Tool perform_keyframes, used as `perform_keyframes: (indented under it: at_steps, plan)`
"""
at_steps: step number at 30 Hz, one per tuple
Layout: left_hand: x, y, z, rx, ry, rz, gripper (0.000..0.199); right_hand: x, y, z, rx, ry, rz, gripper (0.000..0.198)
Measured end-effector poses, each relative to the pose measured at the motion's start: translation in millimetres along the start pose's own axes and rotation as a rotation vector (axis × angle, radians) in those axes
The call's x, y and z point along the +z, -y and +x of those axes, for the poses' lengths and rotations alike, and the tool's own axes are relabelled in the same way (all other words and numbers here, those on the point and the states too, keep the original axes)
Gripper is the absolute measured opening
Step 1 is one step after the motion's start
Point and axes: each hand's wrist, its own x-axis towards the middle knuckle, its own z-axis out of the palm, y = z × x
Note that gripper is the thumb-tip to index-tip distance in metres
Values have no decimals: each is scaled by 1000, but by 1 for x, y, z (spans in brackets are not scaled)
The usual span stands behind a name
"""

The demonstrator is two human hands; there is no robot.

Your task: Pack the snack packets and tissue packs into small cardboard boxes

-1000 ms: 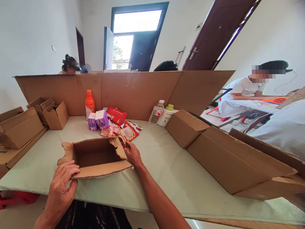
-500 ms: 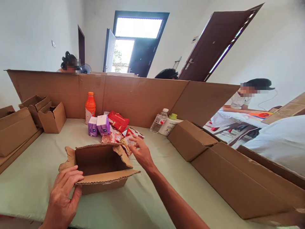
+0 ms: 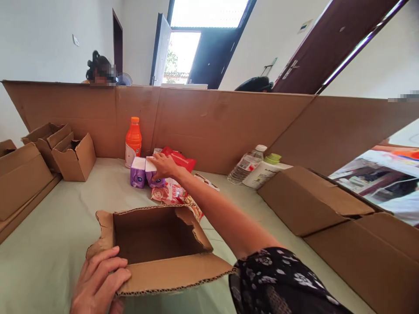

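Note:
My left hand (image 3: 103,279) grips the near left corner of an open cardboard box (image 3: 163,270), fingers over the flap and thumb beneath. No contents show inside the box. Beyond it, my right hand (image 3: 163,165) is on the right one of two purple-and-white tissue packs, with its fingers over the top and side of that tissue pack (image 3: 153,178). The other tissue pack (image 3: 138,173) stands directly left of it. Pink snack bags (image 3: 168,191) lie just in front, and a red bag (image 3: 181,160) lies behind my hand. My right forearm partly covers more packets.
An orange drink bottle (image 3: 133,141) stands behind the tissue packs. To the right, a clear plastic bottle (image 3: 247,165) and a white bottle with a green cap (image 3: 265,172) lean near cardboard boxes (image 3: 301,196). More boxes (image 3: 73,157) stand left. A cardboard partition (image 3: 212,126) spans the back; people are beyond it.
My right hand has moved left and away from me, from the snack packets to the right tissue pack. My left hand stays on the box. The camera view has shifted.

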Motion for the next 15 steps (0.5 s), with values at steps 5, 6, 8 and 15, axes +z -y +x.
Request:
perform_keyframes:
  at_steps: [5,6,8,15]
  plan:
    - [-3,1,8,24,-21,-21,30,-26,-4,-40,126,-96,11,80]
    - [-3,0,9,18,-21,-31,29,-40,-4,-54,155,-144,65,80]
    - [-2,-2,11,11,-24,-49,27,-73,2,-86,193,-306,345,78]
    - [4,-3,16,0,-62,-70,23,-147,67,-200,-104,-430,890,77]
